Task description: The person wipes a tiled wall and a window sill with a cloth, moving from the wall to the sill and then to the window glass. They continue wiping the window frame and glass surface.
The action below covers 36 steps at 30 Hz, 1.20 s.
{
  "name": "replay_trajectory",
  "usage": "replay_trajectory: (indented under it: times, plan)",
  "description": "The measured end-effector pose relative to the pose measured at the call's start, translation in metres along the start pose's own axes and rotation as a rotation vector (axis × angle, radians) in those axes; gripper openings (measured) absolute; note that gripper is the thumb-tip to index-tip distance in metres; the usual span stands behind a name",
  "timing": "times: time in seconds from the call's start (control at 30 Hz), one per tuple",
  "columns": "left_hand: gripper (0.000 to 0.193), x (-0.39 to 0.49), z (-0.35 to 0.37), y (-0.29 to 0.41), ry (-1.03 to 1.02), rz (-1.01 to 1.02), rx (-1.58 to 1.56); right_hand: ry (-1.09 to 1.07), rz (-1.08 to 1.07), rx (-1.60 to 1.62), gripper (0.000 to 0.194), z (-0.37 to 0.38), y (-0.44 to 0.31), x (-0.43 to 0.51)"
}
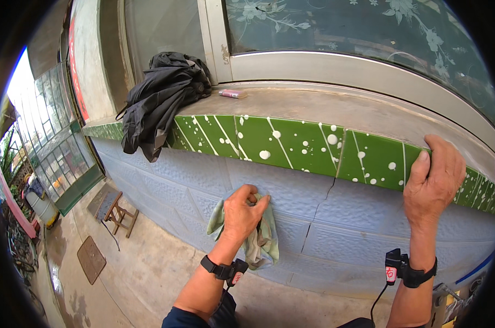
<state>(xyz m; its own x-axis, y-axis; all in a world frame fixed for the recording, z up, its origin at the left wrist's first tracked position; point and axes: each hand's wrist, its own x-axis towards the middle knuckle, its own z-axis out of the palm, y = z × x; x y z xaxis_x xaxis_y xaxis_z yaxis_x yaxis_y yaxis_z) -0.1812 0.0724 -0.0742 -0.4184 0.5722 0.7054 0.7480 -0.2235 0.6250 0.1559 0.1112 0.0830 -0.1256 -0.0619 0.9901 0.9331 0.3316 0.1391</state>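
Note:
A pale green cloth [262, 242] hangs crumpled from my left hand [242, 211], pinched between thumb and fingers in front of the blue block-patterned wall [296, 205]. My right hand [434, 178] rests over the front edge of the window sill [296, 104]. Its fingers lie on the top and its thumb is apart from them, against the green tile edging [290, 141] with white spots and streaks. I see nothing held in this hand, though its palm is hidden. Each wrist wears a black strap with a small device.
A dark jacket [165, 94] lies bunched on the sill, draping over its edge, beside a pink lighter-like object [232, 94]. Behind is a sliding window frame [313, 67]. At left stand a small wooden stool [118, 211], a barred gate [53, 135] and a white drum [42, 207].

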Motion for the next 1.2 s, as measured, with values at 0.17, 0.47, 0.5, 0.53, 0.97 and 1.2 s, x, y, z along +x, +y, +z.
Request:
replay_trajectory:
  times: [0.17,0.47,0.5,0.53,0.97,1.2]
  plan:
    - [0.022,0.013,-0.01,0.009,-0.148,-0.089,0.011,-0.023,-0.015,-0.008,0.024,-0.002,0.001,0.0]
    - [0.016,0.016,-0.009,0.01,-0.193,-0.137,-0.072,-0.037,-0.031,-0.025,0.024,-0.002,0.004,-0.001]
    - [0.016,0.016,-0.009,0.009,-0.184,-0.141,-0.087,-0.045,-0.032,-0.021,0.024,-0.003,0.004,-0.001]
    - [0.016,0.016,-0.01,0.009,-0.192,-0.141,-0.088,-0.048,-0.032,-0.015,0.024,-0.003,0.004,-0.001]
    - [0.02,0.011,-0.003,0.0,-0.204,-0.383,-0.382,-0.024,-0.03,-0.017,0.024,-0.002,0.006,-0.003]
    - [0.016,0.008,0.0,0.004,-0.164,-0.401,-0.4,-0.053,-0.028,-0.014,0.024,-0.003,0.005,-0.001]
